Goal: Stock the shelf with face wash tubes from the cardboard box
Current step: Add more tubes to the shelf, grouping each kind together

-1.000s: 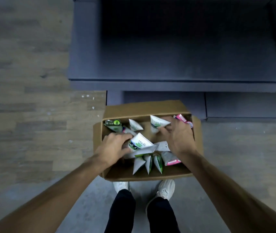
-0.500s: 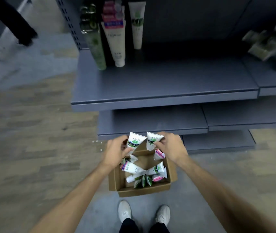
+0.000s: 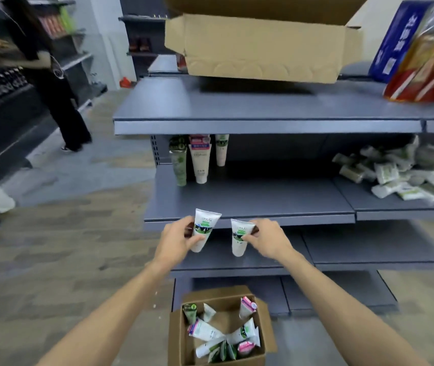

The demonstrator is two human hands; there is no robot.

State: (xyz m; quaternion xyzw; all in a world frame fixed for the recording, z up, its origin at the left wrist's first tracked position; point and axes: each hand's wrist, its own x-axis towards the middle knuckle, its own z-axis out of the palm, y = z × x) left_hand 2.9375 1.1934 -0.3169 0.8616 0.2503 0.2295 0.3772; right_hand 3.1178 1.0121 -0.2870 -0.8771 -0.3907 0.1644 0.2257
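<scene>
Head view: both arms reach forward over the cardboard box (image 3: 219, 360) on the floor at 6 o'clock. The left hand (image 3: 175, 241) grips a white face wash tube (image 3: 204, 229), fingers curled round its lower half, crimped end up. Just beside it at 3 o'clock, the right hand (image 3: 270, 240) pinches a second white tube (image 3: 239, 240) by its edge between thumb and fingertips. Both tubes are held in the air in front of the edge of the middle shelf (image 3: 250, 199). At the shelf's 11 o'clock corner three tubes (image 3: 200, 161) stand cap down. More tubes (image 3: 218, 336) lie loose inside the box. A large carton (image 3: 260, 46) sits on the top shelf at 12 o'clock.
</scene>
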